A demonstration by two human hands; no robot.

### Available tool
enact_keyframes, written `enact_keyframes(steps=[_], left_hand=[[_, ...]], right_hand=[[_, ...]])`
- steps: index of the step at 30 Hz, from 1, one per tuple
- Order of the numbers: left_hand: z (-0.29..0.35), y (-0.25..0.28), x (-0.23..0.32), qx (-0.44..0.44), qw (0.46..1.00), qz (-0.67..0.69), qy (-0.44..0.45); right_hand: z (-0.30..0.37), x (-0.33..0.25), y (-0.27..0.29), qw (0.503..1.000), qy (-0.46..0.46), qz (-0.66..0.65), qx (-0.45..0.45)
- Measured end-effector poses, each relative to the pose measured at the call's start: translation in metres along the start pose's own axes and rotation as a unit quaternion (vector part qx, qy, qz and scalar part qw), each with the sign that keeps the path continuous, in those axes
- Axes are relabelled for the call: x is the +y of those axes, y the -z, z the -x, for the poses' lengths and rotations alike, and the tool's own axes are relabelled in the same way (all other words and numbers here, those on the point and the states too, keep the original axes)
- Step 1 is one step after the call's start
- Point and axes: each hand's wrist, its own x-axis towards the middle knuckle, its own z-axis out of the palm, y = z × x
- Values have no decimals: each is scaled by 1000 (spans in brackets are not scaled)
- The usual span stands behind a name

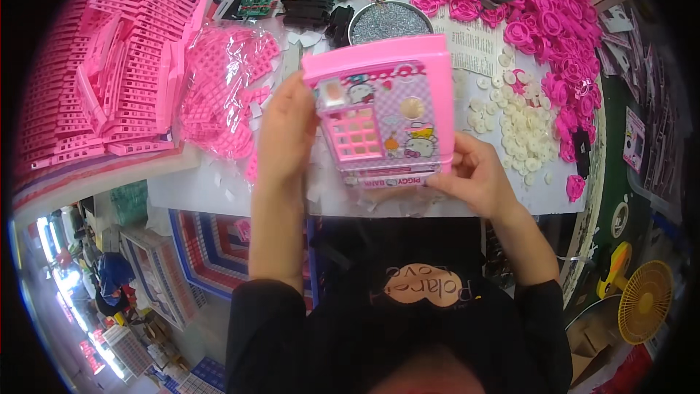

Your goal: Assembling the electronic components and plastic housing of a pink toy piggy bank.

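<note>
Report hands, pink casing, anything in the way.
Left hand on left side, right hand at lower right corner. Pink casing held, printed face toward camera. Bowl of grey bits beyond top edge.

Pink slatted parts (131, 36) are stacked far left, beside bagged pink grids (226, 95). Silvery bits (390, 23) are held in a round dish (351, 32). Magenta rings (550, 18) are heaped far right, with white discs (526, 135) scattered nearer; a yellow fan (646, 303) is stood near right.
</note>
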Motion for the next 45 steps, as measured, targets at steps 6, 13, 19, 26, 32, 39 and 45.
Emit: enact_keyframes(steps=[6, 13, 19, 26, 32, 39, 45], left_hand=[[5, 8, 30, -109, 965, -110, -214], [38, 7, 9, -324, 766, -456, -317], [57, -1, -6, -278, 779, -503, -252], [49, -33, -18, -256, 769, -515, -280], [35, -33, -28, -310, 749, -528, -253], [33, -26, -31, -321, 757, -508, -257], [34, -25, -35, -313, 763, -502, -258]], right_hand=[[-45, -24, 40, 926, 101, 363, 7], [-66, -5, 84, 758, 307, 573, -57], [-53, -2, 64, 692, 270, 669, -31], [-68, -8, 64, 664, 261, 699, -62], [-68, -16, 52, 674, 178, 713, -75], [-41, -22, 98, 783, 111, 588, 171], [-52, -34, 135, 636, 155, 740, 152]])
